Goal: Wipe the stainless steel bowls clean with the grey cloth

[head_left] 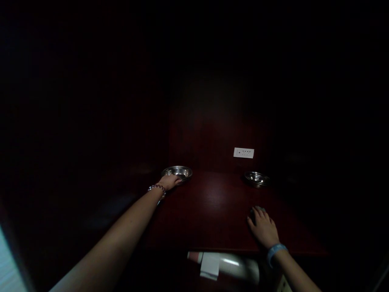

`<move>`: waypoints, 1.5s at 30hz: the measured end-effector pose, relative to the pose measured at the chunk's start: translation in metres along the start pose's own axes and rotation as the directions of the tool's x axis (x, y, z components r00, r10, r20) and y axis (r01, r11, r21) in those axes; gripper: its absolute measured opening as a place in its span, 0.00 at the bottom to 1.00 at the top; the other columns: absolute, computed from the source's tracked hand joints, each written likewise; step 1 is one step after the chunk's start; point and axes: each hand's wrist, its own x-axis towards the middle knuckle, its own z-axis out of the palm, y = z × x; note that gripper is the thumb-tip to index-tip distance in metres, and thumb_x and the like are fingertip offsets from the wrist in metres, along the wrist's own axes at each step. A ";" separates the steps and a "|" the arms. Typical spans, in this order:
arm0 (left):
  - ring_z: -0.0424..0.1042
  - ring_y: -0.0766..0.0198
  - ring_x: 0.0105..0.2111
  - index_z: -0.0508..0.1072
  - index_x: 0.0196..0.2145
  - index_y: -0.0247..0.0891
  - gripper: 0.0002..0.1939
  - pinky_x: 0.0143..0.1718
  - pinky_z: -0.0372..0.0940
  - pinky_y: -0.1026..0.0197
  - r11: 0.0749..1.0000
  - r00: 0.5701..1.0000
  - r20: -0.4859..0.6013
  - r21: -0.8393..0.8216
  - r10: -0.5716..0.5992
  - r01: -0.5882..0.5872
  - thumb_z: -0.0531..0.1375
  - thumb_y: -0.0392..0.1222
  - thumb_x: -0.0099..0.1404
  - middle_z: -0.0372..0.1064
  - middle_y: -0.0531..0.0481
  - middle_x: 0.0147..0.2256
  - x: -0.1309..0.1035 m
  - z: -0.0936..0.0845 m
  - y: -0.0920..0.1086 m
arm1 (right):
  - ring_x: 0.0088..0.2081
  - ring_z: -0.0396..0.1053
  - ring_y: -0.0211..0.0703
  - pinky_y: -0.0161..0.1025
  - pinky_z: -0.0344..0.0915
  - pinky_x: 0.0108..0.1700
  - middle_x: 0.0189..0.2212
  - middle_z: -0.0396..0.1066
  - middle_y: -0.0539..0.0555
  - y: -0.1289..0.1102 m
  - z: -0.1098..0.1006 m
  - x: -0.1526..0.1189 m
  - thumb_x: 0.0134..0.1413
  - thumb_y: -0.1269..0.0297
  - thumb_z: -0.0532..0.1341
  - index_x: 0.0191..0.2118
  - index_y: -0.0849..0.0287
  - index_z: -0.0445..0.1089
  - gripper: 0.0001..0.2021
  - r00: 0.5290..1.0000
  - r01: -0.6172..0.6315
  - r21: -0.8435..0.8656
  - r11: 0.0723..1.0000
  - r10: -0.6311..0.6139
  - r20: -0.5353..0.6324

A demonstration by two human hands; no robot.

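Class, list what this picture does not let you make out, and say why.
All in the head view:
- Left hand's grip on the left bowl: the hand itself hides most fingers.
- Side walls: lost in darkness.
- Wall socket's details: too small.
- Pale object below the surface: blurred and shadowed.
- Lower plate: cut off by the bottom edge.

Two metal bowls (185,177), two hands (170,182).

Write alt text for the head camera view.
A left hand grips a shiny metal bowl on a dark red shelf; the right hand rests nearer. Another metal bowl sits right, below a white wall socket.
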 end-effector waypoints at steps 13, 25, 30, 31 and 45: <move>0.71 0.58 0.33 0.76 0.28 0.38 0.16 0.35 0.61 0.63 0.995 0.999 -0.035 -0.100 0.002 -0.005 0.61 0.55 0.55 0.74 0.48 0.29 0.024 -0.012 -0.008 | 0.66 0.50 0.50 0.48 0.46 0.65 0.63 0.59 0.58 0.004 0.009 -0.001 0.62 0.56 0.46 0.62 0.62 0.60 0.27 0.998 0.037 -0.019 0.999 -0.038 -0.044; 0.68 0.55 0.45 0.73 0.44 0.36 0.19 0.49 0.61 0.54 0.924 0.800 -0.565 -0.161 0.202 -0.347 0.49 0.49 0.69 0.72 0.42 0.43 -0.003 -0.062 0.073 | 0.64 0.52 0.49 0.48 0.45 0.65 0.63 0.59 0.58 0.002 0.003 -0.002 0.62 0.58 0.47 0.62 0.61 0.60 0.25 1.000 0.016 0.000 1.000 -0.016 -0.026; 0.66 0.56 0.44 0.72 0.43 0.38 0.12 0.49 0.59 0.52 0.838 0.777 -0.388 -0.022 0.496 -0.545 0.50 0.40 0.70 0.70 0.45 0.40 -0.082 -0.029 0.168 | 0.63 0.54 0.49 0.47 0.49 0.63 0.62 0.60 0.59 0.003 0.001 -0.006 0.62 0.59 0.48 0.60 0.60 0.62 0.24 0.998 0.019 0.035 0.999 -0.017 -0.062; 0.66 0.56 0.43 0.72 0.42 0.39 0.12 0.48 0.59 0.53 0.817 0.761 -0.371 -0.009 0.533 -0.577 0.50 0.38 0.70 0.70 0.45 0.39 -0.098 -0.018 0.181 | 0.63 0.55 0.49 0.46 0.49 0.62 0.62 0.60 0.59 0.004 0.000 -0.006 0.62 0.59 0.48 0.60 0.60 0.63 0.24 0.998 0.020 0.043 0.999 -0.017 -0.066; 0.65 0.61 0.37 0.71 0.33 0.36 0.11 0.44 0.58 0.56 0.696 0.661 -0.285 0.029 0.694 -0.717 0.51 0.36 0.70 0.69 0.48 0.34 -0.149 0.029 0.203 | 0.60 0.60 0.49 0.44 0.49 0.62 0.59 0.64 0.61 0.002 -0.008 -0.007 0.61 0.61 0.50 0.58 0.62 0.66 0.22 0.997 -0.005 0.087 0.996 0.012 -0.075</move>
